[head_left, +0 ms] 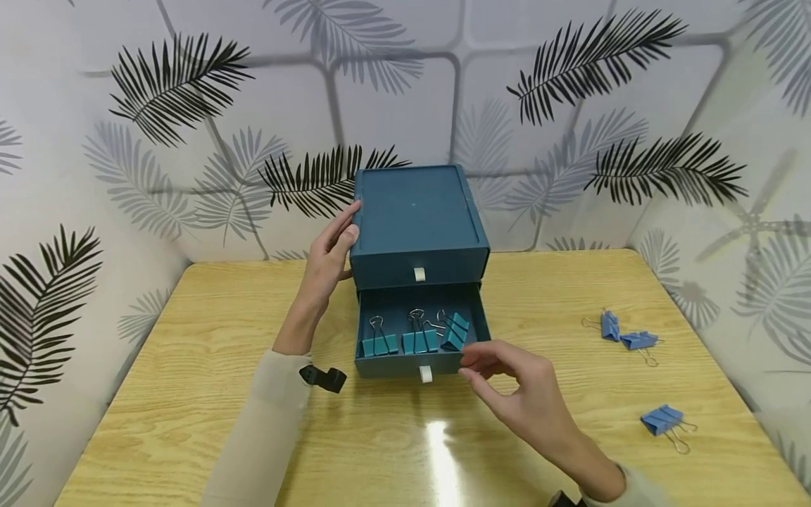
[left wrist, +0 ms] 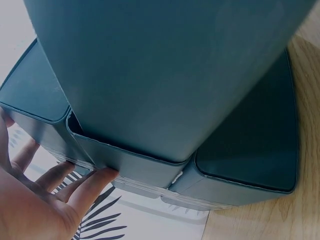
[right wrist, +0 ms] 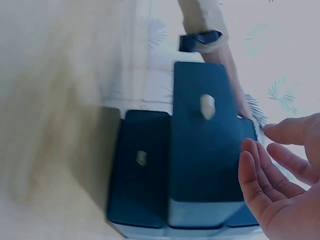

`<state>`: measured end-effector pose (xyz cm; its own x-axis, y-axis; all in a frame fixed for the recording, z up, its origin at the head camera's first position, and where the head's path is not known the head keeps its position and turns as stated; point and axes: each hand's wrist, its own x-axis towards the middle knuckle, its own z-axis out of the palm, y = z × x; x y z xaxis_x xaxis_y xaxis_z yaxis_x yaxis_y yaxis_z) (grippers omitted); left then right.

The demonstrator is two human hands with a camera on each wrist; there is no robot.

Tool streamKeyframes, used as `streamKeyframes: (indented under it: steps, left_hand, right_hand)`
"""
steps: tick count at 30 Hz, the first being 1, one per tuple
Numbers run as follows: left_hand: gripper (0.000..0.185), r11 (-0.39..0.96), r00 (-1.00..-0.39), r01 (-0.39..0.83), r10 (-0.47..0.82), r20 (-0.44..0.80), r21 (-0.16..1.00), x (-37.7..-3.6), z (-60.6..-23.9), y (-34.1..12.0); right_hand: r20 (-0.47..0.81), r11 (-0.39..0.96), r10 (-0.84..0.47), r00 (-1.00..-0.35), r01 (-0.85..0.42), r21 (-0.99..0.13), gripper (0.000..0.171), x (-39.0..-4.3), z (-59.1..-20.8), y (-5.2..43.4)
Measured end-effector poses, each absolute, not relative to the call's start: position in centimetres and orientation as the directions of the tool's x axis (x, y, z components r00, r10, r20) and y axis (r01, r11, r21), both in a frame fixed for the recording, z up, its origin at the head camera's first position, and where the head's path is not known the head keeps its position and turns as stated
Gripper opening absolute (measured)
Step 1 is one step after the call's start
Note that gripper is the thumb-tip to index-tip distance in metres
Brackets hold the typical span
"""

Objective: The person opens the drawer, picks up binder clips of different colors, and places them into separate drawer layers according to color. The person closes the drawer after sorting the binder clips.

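Touching cabinet point(head_left: 412, 211): left hand point(head_left: 326, 264); right hand point(head_left: 526, 387) near pulled-out drawer point(head_left: 388, 367).

Left hand point(left wrist: 40, 205) touching teal drawer unit point(left wrist: 140, 165); middle drawer point(left wrist: 155, 75) jutting out.

Open drawer point(head_left: 389, 367), room above clips point(head_left: 419, 343)

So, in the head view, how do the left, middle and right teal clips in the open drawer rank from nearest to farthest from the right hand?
1. Right teal clip: tilted, near the drawer's right side, closest to the right hand.
2. Middle teal clip: just left of it.
3. Left teal clip: toward the drawer's left side.
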<state>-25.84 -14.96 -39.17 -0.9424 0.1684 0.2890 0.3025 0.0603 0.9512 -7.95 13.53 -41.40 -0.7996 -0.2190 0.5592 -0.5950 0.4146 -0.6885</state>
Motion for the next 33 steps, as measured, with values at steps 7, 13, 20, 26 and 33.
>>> streamKeyframes:
  steps: [7, 13, 20, 26, 33]
  left_hand:
    - [0.049, 0.059, -0.943, 0.297, 0.176, 0.283, 0.953, -25.9, -39.1, -15.1]
    - [0.049, 0.06, -0.943, 0.296, 0.174, 0.282, 0.953, -26.0, -39.1, -15.1]
    - [0.049, 0.059, -0.946, 0.29, 0.169, 0.277, 0.955, -25.8, -39.1, -15.1]
    - [0.049, 0.051, -0.944, 0.295, 0.171, 0.283, 0.954, -25.9, -39.2, -15.1]
    - [0.048, 0.061, -0.946, 0.289, 0.169, 0.275, 0.955, -25.7, -39.1, -15.0]
  right_hand:
    - [0.436, 0.357, -0.254, -0.864, -0.502, -0.787, 0.029, -7.6, -43.4, 12.6]
    - [0.366, 0.305, -0.275, -0.889, -0.441, -0.844, 0.026, -8.1, -44.8, 12.0]
    - [0.314, 0.258, -0.28, -0.907, -0.386, -0.886, 0.027, -8.4, -45.8, 11.0]
    - [0.34, 0.2, -0.263, -0.903, -0.395, -0.897, 0.021, -8.6, -46.2, 10.0]
    - [0.35, 0.199, -0.233, -0.907, -0.396, -0.896, 0.016, -8.8, -46.2, 9.6]
